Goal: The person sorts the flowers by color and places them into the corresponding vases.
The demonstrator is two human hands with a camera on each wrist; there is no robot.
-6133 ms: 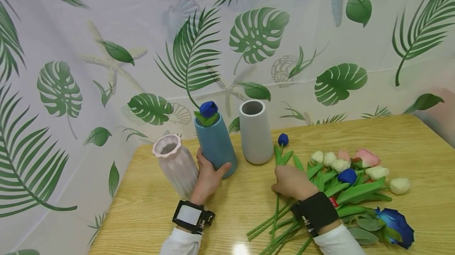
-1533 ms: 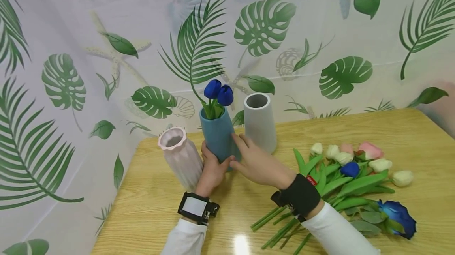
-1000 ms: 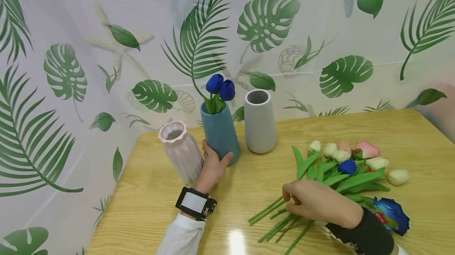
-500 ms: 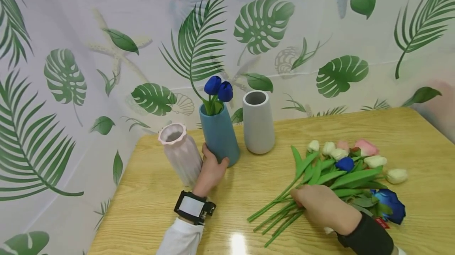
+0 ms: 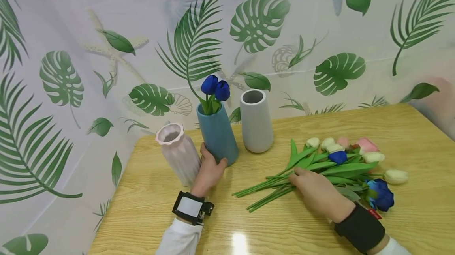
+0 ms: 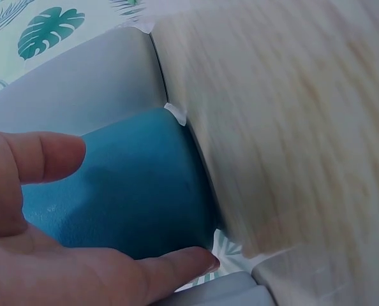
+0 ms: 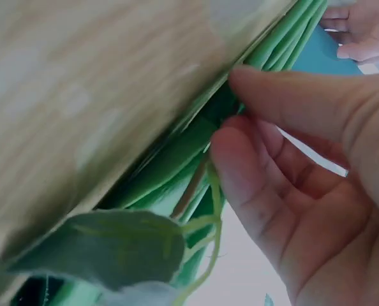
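Note:
In the head view my left hand (image 5: pixel 209 170) holds the lower part of a blue vase (image 5: pixel 217 134), thumb on one side and fingers on the other; the left wrist view shows this vase (image 6: pixel 138 185) close up. Two blue tulips (image 5: pixel 216 87) stand in its mouth. My right hand (image 5: pixel 318 192) pinches stems in a bunch of artificial flowers lying on the table. Thumb and fingertips meet on the green stems (image 7: pixel 282 38) in the right wrist view, with a grey-green leaf (image 7: pixel 113 245) hanging below them. White tulips (image 5: pixel 396 176) and a large blue rose (image 5: pixel 382 195) lie at the bunch's right end.
A pink vase with a wavy rim (image 5: pixel 179 154) stands left of the blue one, close to my left wrist. To its right is a white vase (image 5: pixel 256 122). All rest on a wooden table (image 5: pixel 160 231) before a leaf-print backdrop (image 5: pixel 302 10).
A second blue tulip has gone from the bunch into the blue vase. My right hand has returned to the bunch, whose stems have swung to point more leftward. The left hand stays on the vase.

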